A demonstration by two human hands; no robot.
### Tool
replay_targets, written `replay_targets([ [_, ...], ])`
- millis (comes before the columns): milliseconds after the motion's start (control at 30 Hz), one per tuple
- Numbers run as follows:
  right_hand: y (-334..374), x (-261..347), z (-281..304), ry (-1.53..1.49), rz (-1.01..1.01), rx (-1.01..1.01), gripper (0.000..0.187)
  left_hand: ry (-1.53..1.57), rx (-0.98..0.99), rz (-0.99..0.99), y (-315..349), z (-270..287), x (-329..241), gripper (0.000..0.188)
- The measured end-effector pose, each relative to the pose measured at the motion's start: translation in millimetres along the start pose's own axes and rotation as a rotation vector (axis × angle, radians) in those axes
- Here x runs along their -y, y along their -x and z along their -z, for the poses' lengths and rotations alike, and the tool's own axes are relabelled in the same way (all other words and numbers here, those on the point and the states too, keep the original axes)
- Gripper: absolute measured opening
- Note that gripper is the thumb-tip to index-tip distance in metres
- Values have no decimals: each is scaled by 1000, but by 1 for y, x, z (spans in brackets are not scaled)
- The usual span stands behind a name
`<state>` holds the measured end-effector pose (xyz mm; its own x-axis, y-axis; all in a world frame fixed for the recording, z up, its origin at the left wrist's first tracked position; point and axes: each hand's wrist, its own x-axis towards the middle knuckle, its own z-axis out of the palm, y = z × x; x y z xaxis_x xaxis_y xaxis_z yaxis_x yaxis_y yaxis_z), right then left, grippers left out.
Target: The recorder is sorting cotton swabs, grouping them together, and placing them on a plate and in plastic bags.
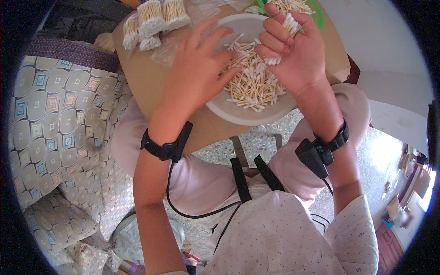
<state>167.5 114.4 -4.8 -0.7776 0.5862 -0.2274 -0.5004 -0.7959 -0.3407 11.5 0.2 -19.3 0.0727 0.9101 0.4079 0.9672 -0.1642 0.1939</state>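
Observation:
A pile of loose cotton swabs (256, 85) with pale wooden sticks lies in a wide whitish bowl (233, 120). Over the bowl's right side, my right hand (295, 52) is raised with its fingers curled round a small bunch of cotton swabs (273, 60); white tips stick out at both ends of the fist. My left hand (197, 68) hovers at the bowl's left rim, its fingers spread and nothing seen in them. Its fingertips overlap the pile in the picture; whether they touch it I cannot tell.
Several tight bundles of cotton swabs (151, 20) stand at the table's far left, beside clear plastic bags (206, 10). A green bowl (317, 11) with more swabs sits at the far right. The brown tabletop (137, 78) ends just before my knees. A patterned sofa (55, 119) is on the left.

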Motion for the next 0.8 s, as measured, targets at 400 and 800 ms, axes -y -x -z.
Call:
replay_targets([
  [400,-3,-5,1,50,17,31,33,108,71,-4,0,-10,6,12],
  [800,-2,-25,-9,1277,368,4,25,733,-255,322,-7,2,6,17],
])
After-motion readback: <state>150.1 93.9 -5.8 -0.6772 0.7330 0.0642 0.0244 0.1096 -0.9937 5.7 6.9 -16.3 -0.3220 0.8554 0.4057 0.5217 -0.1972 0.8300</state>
